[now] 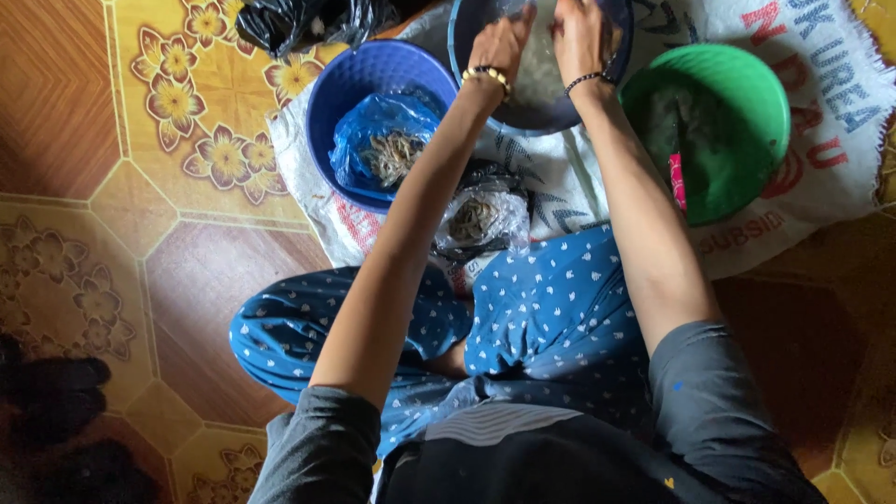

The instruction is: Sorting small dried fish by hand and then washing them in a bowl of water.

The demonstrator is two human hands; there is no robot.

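Observation:
Both my hands reach into a dark blue basin (537,117) at the top centre, which holds pale wet stuff. My left hand (502,42), with a gold bangle on its wrist, and my right hand (581,33), with a dark bead bracelet, are close together over the basin. Their fingers are curled, and what they hold is hidden. A blue bowl (341,89) to the left holds a blue plastic bag (373,126) with small dried fish inside. A clear plastic bag (481,219) with more small fish lies near my knee.
A green basin (747,84) with wet contents stands at the right. All bowls rest on a white woven sack (821,140) spread on a patterned floor. A black plastic bag (289,19) lies at the top left. My crossed legs in blue patterned cloth fill the middle.

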